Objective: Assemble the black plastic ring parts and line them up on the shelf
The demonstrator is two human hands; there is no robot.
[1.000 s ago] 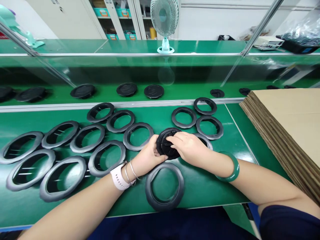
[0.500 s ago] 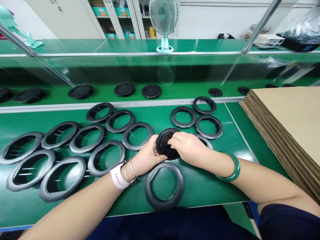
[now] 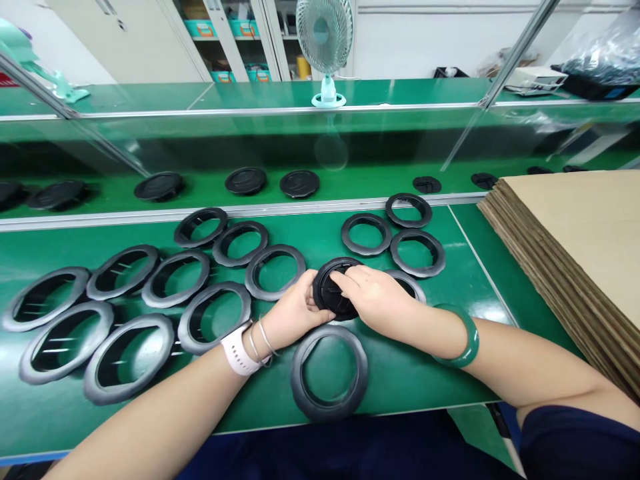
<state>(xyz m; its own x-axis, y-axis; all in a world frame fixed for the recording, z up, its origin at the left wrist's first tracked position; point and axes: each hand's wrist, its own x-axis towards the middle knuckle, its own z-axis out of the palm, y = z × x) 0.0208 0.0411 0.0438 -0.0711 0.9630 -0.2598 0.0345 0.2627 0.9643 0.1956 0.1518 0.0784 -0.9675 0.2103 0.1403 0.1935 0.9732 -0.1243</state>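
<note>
While both hands work at mid-bench, the left hand (image 3: 295, 312) cups the black round cover (image 3: 334, 292) from nine o'clock, fingers curled on its rim. Right hand (image 3: 376, 298) lies over it from three o'clock, fingertips (image 3: 341, 279) pressing the face. It probably sits tilted off the green bench (image 3: 425, 373); hard to tell. Best keep pressure even around the rim. An empty ring (image 3: 329, 372) waits at six o'clock, more rings (image 3: 214, 315) fanning toward nine.
</note>
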